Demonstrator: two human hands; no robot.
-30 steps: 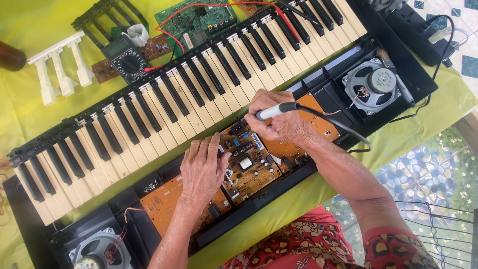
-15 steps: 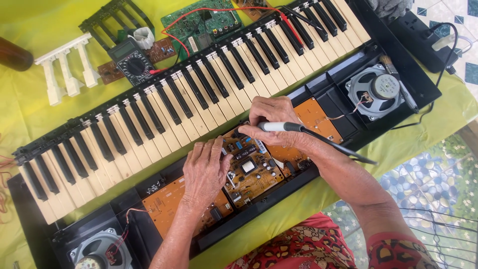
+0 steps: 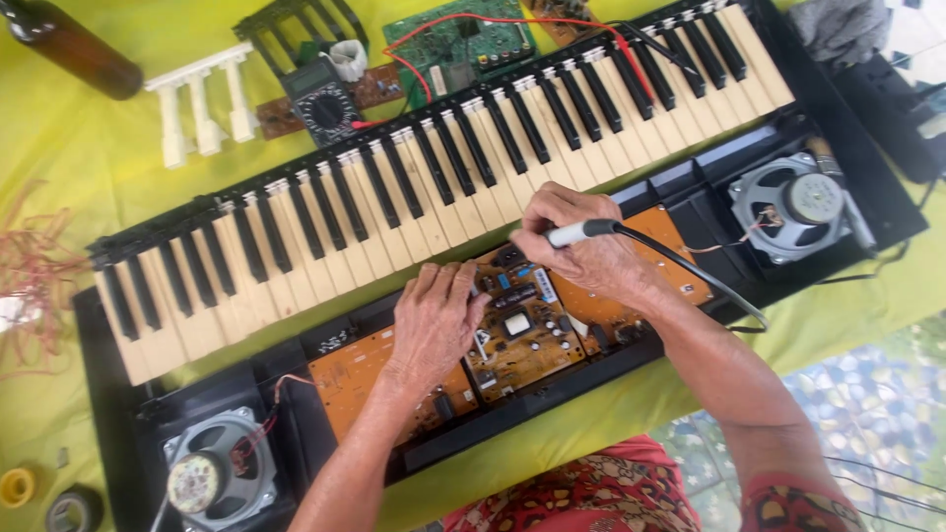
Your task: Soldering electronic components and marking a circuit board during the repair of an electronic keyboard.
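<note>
An opened electronic keyboard lies on a yellow cloth, its orange circuit board exposed below the keys. My left hand rests flat on the board, fingers pressing near the small components. My right hand grips a soldering iron with a grey and black handle, its tip pointing left toward the board by my left fingers. The iron's black cord trails right over my wrist.
Round speakers sit at the case's right end and left end. Above the keys lie a multimeter, a green circuit board, loose white keys and a brown bottle. Tape rolls lie bottom left.
My right hand has turned the soldering iron and brought its tip left toward my left hand's fingers. The view has shifted slightly; my left hand stays on the board.
</note>
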